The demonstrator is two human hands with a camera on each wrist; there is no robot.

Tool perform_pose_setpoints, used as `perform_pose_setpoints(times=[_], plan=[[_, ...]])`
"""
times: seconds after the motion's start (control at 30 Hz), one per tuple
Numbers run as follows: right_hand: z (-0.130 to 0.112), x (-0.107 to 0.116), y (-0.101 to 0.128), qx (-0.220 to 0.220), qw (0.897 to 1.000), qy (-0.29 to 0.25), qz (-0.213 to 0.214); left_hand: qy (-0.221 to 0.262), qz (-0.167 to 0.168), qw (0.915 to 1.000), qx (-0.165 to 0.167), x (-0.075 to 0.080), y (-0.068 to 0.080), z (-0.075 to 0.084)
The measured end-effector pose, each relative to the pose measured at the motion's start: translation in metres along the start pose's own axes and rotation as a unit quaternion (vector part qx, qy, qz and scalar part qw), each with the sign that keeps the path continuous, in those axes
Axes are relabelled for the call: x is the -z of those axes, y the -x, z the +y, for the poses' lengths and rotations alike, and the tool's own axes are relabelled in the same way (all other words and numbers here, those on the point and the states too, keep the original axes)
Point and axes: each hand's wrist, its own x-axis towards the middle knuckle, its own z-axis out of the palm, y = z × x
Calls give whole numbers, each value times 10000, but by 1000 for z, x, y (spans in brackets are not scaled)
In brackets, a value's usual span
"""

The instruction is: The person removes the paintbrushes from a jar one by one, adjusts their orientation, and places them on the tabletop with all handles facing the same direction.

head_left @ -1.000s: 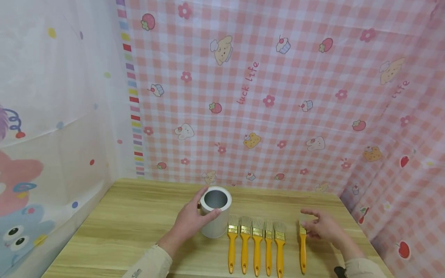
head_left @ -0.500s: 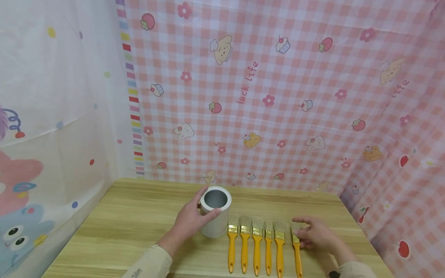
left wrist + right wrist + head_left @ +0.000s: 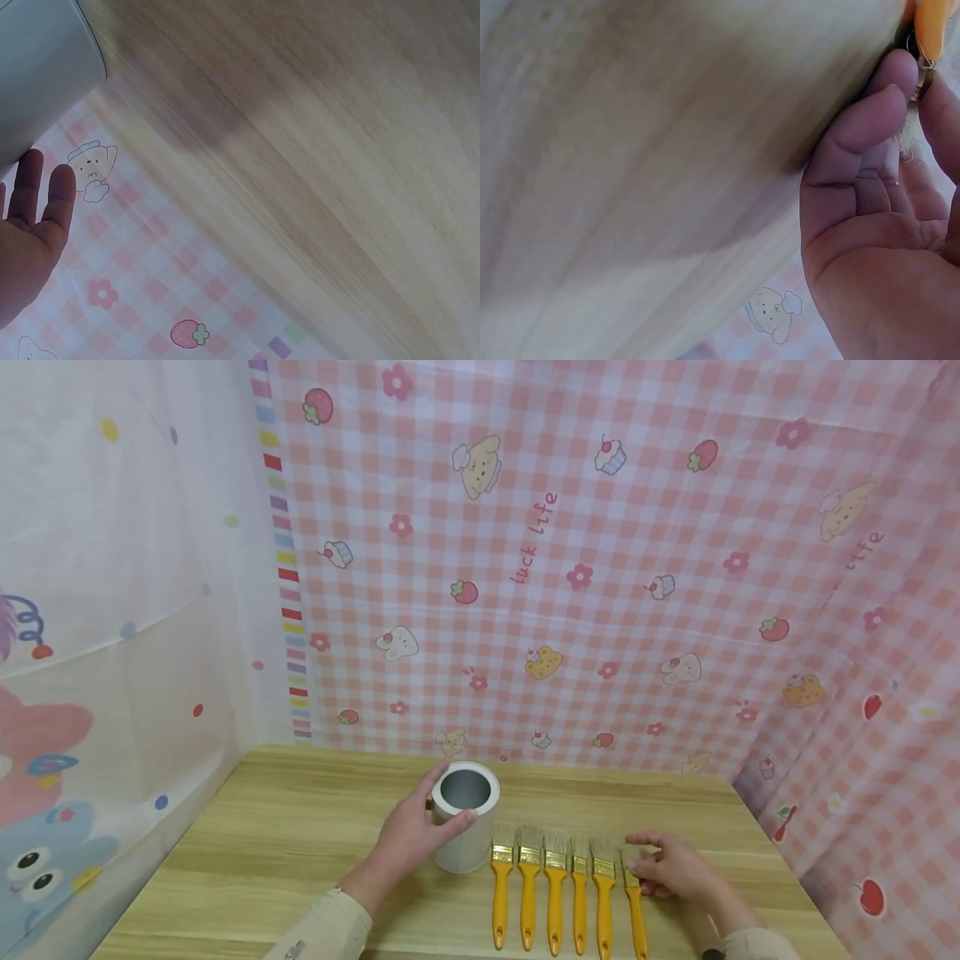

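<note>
On the tabletop (image 3: 300, 827), left hand (image 3: 408, 839) grips the can (image 3: 465, 818); right hand (image 3: 671, 868) pinches the sixth brush (image 3: 633, 902) beside the row, apparently aligning it.

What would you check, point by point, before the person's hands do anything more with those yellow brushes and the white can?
1. White can upright, mouth open: ok, and what shows of its inside looks empty.
2. Left hand steadies the can: ok, fingers wrap its side and the thumb lies at the rim.
3. Right hand has the sixth brush: ok, fingertips pinch it near the metal band.
4. Sixth brush clear of the table: cannot tell.
5. Five other brushes lie parallel, bristles away from the person: ok.
6. Free path from the sixth brush to the can: not ok at table level, the row lies between.
</note>
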Motion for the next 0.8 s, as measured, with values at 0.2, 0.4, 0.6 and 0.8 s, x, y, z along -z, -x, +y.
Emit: perform_pose_setpoints(times=[0.2, 0.4, 0.6, 0.8], plan=[[2, -2, -2, 21, 10000, -24, 44, 10, -5, 10000, 57, 0, 1, 0], [0, -3, -1, -56, 10000, 13, 46, 6, -1, 10000, 64, -1, 1, 0], [3, -3, -1, -7, 10000, 15, 36, 6, 2, 10000, 82, -1, 1, 0], [5, -4, -2, 190, 9998, 55, 47, 14, 14, 10000, 56, -2, 1, -1]])
